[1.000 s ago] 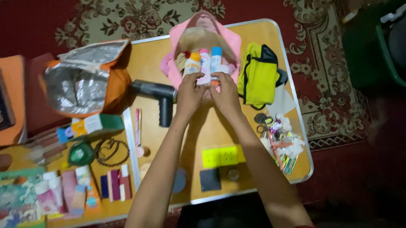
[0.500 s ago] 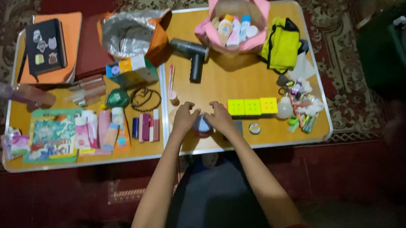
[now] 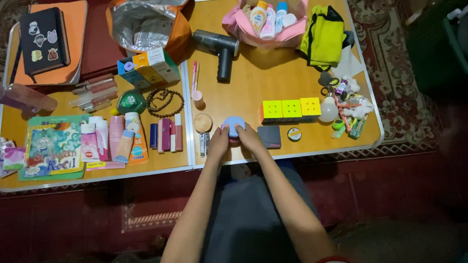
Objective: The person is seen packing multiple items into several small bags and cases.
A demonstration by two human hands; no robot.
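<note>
My left hand [image 3: 219, 143] and my right hand [image 3: 250, 138] both grip a small round blue case [image 3: 233, 126] near the front edge of the wooden folding table [image 3: 256, 85]. A round tan compact [image 3: 202, 122] lies just left of the case, and a dark square case [image 3: 269, 136] lies just right of it. Behind them stand three yellow-green puzzle cubes [image 3: 291, 109] in a row. At the far edge a pink pouch [image 3: 263, 23] holds several small bottles.
A black massage gun [image 3: 220, 47], an orange foil-lined bag [image 3: 147, 27], a yellow-green bag [image 3: 324, 38], a bead bracelet [image 3: 165, 102], lipsticks [image 3: 165, 136], tubes [image 3: 111, 143], a picture book [image 3: 53, 148], a black notebook [image 3: 43, 39] and small clutter [image 3: 343, 112] crowd the table. Red patterned carpet surrounds it.
My hands came back from the pink pouch at the far edge to the front edge and closed on the round blue case. The view shifted back, showing more of the table's left side.
</note>
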